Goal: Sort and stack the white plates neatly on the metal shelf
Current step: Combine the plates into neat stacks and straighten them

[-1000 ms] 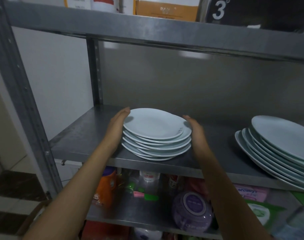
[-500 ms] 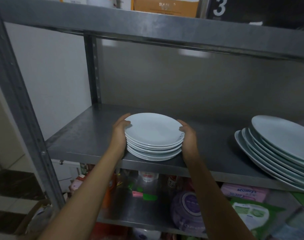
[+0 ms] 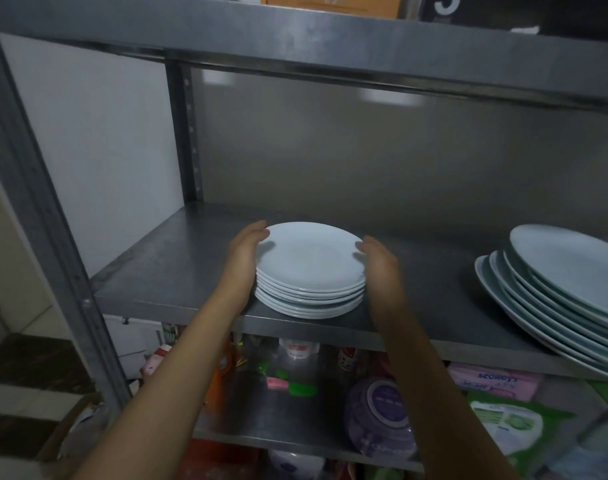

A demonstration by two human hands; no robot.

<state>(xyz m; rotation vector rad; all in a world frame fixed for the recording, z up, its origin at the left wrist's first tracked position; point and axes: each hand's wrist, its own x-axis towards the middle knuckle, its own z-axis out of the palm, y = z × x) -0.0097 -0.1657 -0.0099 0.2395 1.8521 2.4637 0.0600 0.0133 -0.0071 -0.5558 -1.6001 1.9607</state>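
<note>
A stack of several small white plates (image 3: pixel 309 268) rests near the front edge of the middle metal shelf (image 3: pixel 164 271), its rims lined up evenly. My left hand (image 3: pixel 243 252) lies flat against the stack's left side with straight fingers. On the stack's right side my right hand (image 3: pixel 378 268) is held flat as well, its fingertips at the top plate's rim. Neither hand curls around a plate. A second stack of several large white plates (image 3: pixel 555 282) sits at the right of the same shelf, fanned out and leaning.
An upper shelf (image 3: pixel 330 32) hangs overhead with boxes on it. The lower shelf holds bottles, a purple lidded tub (image 3: pixel 382 417) and a pink packet (image 3: pixel 493 379). A steel upright (image 3: pixel 53 216) stands at the left. Bare shelf surface lies left of and behind the small stack.
The small stack went from splayed to evenly aligned and sits on the shelf. My fingers, curled on its sides half a second ago, have straightened out flat.
</note>
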